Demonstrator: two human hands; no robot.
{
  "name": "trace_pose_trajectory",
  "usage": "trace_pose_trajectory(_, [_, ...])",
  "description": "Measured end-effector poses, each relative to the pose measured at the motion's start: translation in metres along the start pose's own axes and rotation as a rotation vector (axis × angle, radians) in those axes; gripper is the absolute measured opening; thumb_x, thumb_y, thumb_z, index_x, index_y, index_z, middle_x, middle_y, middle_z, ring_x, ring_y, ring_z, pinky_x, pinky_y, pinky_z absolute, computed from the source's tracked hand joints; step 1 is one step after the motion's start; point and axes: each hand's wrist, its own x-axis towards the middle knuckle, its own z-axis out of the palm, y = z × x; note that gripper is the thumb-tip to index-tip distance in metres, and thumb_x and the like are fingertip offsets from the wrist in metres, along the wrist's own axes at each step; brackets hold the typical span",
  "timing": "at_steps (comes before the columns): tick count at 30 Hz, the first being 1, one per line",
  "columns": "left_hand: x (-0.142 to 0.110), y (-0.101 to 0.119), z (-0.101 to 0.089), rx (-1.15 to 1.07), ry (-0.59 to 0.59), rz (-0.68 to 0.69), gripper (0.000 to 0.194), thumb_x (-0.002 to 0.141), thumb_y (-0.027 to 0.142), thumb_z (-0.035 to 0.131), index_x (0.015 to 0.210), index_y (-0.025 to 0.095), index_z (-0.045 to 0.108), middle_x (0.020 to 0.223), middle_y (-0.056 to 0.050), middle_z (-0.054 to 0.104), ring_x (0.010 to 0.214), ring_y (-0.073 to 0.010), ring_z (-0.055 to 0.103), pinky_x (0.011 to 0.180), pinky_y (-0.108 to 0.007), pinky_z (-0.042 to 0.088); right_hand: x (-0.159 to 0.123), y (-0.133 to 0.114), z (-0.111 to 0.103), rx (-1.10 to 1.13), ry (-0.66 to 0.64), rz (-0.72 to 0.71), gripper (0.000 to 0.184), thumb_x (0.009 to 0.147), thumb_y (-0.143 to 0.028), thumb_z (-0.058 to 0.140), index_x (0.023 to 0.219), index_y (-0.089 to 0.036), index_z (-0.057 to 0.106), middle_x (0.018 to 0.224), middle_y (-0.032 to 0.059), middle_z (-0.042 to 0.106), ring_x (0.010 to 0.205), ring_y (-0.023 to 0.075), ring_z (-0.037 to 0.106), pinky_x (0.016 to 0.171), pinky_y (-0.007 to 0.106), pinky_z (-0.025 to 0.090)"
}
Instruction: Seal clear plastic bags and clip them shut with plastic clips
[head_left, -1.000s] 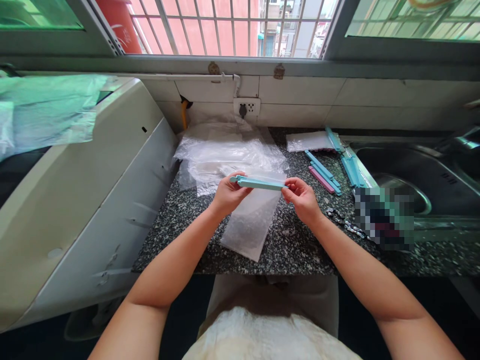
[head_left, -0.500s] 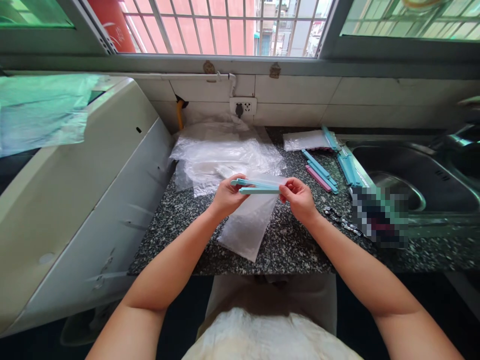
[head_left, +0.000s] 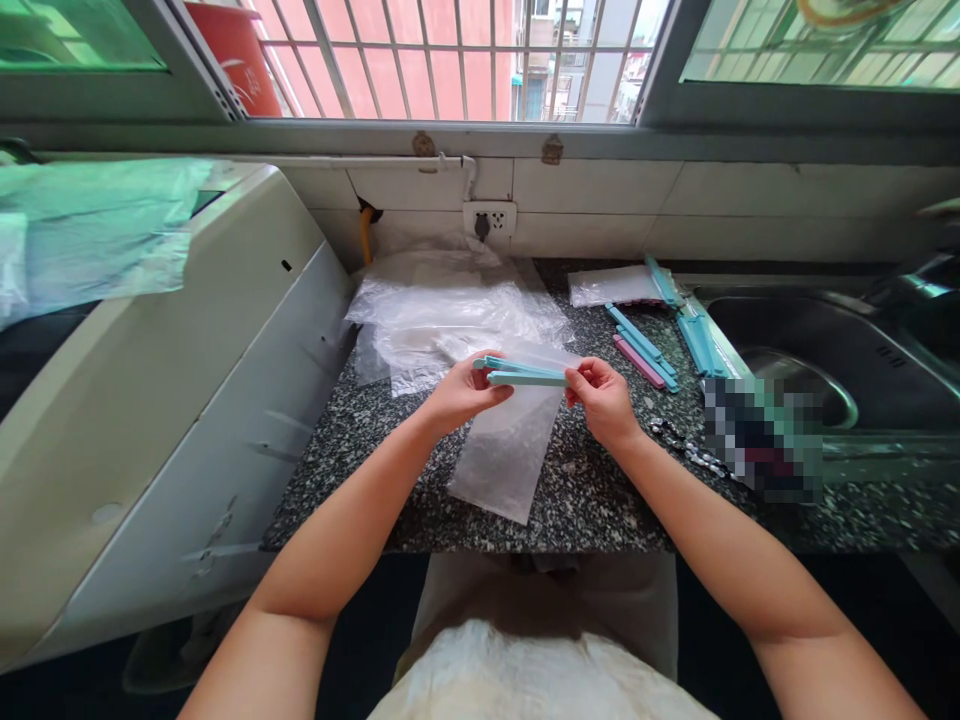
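Note:
A light-blue bag sealing clip lies sideways between my hands, its two bars spread a little at the left end. A clear plastic bag hangs below the bars toward me, and a flap of it shows above them. My left hand is closed around the clip's left end, thumb below the lower bar. My right hand pinches the right end, where clip and bag edge meet. Whether the bag runs between the bars is hard to make out.
Clear plastic bags are heaped behind my hands. Blue clips and a pink clip lie to the right, with more blue clips by the sink. A beaded strand lies near my right forearm. A white appliance borders the left.
The whole view has shifted slightly. My hands keep the same hold on the clip and bag, with the clip's bars barely changed.

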Motion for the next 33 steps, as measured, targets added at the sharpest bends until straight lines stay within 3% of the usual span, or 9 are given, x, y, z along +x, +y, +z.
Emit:
trace_pose_trajectory(14, [0.003, -0.003, 0.001, -0.040, 0.074, 0.077, 0.038, 0.055, 0.034, 0.080, 0.077, 0.015, 0.056, 0.065, 0.004, 0.050, 0.060, -0.0070, 0.046, 0.055, -0.020, 0.039, -0.003, 0.000, 0.001, -0.017, -0.012, 0.020, 0.039, 0.057, -0.048, 0.077, 0.066, -0.020, 0.051, 0.048, -0.0073, 0.052, 0.042, 0.0067, 0.048, 0.041, 0.019, 0.040])
trace_pose_trajectory(24, [0.004, -0.003, -0.005, 0.026, 0.133, 0.119, 0.035, 0.059, 0.040, 0.076, 0.073, 0.016, 0.054, 0.066, 0.003, 0.050, 0.063, -0.0088, 0.046, 0.059, -0.022, 0.040, -0.007, -0.004, 0.001, -0.153, -0.078, 0.024, 0.038, 0.061, -0.051, 0.073, 0.066, -0.020, 0.052, 0.053, -0.0057, 0.050, 0.048, 0.0077, 0.047, 0.044, 0.020, 0.037])
trace_pose_trajectory(29, [0.005, 0.000, -0.011, 0.067, 0.120, 0.087, 0.034, 0.061, 0.042, 0.073, 0.072, 0.016, 0.054, 0.068, 0.001, 0.052, 0.065, -0.0100, 0.047, 0.062, -0.023, 0.041, -0.007, -0.004, -0.001, -0.267, -0.166, -0.031, 0.036, 0.065, -0.051, 0.069, 0.063, -0.019, 0.053, 0.057, -0.0043, 0.049, 0.052, 0.0085, 0.043, 0.050, 0.023, 0.037])
trace_pose_trajectory(33, [0.005, 0.001, -0.014, 0.085, 0.049, 0.028, 0.032, 0.062, 0.041, 0.073, 0.072, 0.016, 0.055, 0.067, 0.000, 0.053, 0.065, -0.0109, 0.047, 0.061, -0.024, 0.040, -0.008, -0.008, -0.003, -0.263, -0.229, -0.032, 0.038, 0.063, -0.054, 0.071, 0.073, -0.019, 0.058, 0.069, -0.0012, 0.056, 0.062, 0.0110, 0.049, 0.058, 0.024, 0.041])
